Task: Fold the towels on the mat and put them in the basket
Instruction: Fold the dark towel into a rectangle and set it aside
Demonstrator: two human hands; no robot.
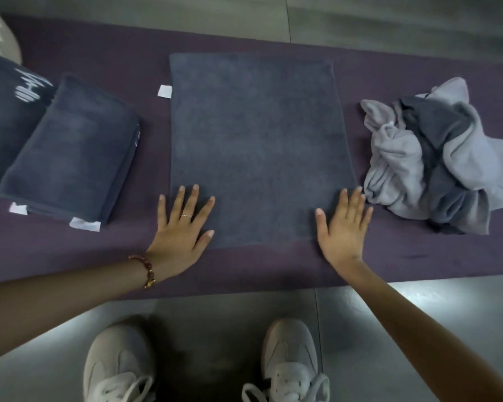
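Since a smooth sheet likely folds cleaner, the left hand [183, 224] and right hand [341, 224] press flat-fingered, well apart, on the near corners of the spread towel [259, 134] on the mat [273, 265]. Folded towels [70, 152] wait left of it, crumpled towels [436, 158] right.

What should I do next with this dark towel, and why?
Probably pinch the dark grey towel by its near corners and fold it over: it lies smooth on the purple mat, with the left hand and right hand flat on them.

Dark grey towel [256, 146] flat on mat [273, 265]
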